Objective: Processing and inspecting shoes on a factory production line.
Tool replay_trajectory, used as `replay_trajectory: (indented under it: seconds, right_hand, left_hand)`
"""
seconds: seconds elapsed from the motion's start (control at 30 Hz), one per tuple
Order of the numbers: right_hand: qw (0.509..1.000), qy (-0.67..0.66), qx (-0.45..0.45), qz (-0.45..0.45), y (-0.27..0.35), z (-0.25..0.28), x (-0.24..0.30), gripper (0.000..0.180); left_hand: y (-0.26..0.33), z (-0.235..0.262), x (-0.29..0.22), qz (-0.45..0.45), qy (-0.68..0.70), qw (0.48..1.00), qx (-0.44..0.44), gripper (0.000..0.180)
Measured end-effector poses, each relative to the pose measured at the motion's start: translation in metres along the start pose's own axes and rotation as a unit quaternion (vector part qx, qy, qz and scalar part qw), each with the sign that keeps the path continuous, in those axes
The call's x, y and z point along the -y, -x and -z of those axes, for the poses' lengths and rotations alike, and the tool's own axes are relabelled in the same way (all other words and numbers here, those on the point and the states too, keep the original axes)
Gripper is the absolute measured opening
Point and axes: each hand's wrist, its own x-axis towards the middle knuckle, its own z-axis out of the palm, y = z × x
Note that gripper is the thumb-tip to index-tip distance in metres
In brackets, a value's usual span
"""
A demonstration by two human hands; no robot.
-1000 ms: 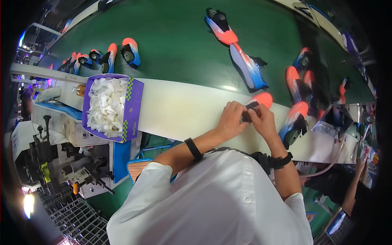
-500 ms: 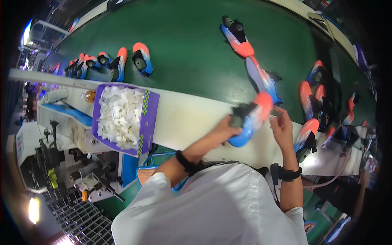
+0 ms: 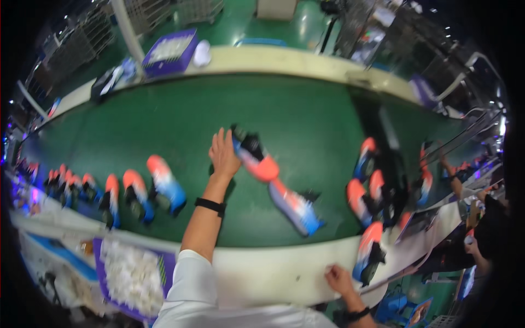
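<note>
My left hand reaches out over the green belt with its fingers stretched, right beside the heel of an orange, white and blue shoe. Whether the fingertips touch that heel, I cannot tell. Toe to toe with it, a second shoe lies on its side, pale sole showing. Low over the white ledge is my right hand, fingers curled in; anything inside them is hidden. To the left of my left arm, another shoe lies on the belt at the end of a row, toe pointing away.
More shoes of the same kind line the belt at left. Several others cluster at right, one at the ledge. A purple bin of white pieces stands near left; a similar bin is across the belt. Another person's arm shows far right.
The shoe that my left hand held now lies on the belt at the left row's end. That hand has moved out to the far shoe. My right hand has lowered, and the view has tilted up.
</note>
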Motion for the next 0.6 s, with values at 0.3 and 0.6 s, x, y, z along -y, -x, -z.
replay_trajectory:
  seconds: [0.3, 0.6]
  right_hand:
    - [0.994, -0.021, 0.041, -0.102, 0.017, -0.019, -0.02, 0.025]
    - [0.995, -0.024, 0.091, 0.041, 0.008, -0.023, -0.006, 0.026]
  left_hand:
    - [-0.077, -0.005, 0.018, -0.085, -0.075, 0.974, 0.196, 0.032]
    - [0.127, 0.009, 0.024, 0.079, 0.058, 0.992, 0.079, 0.04]
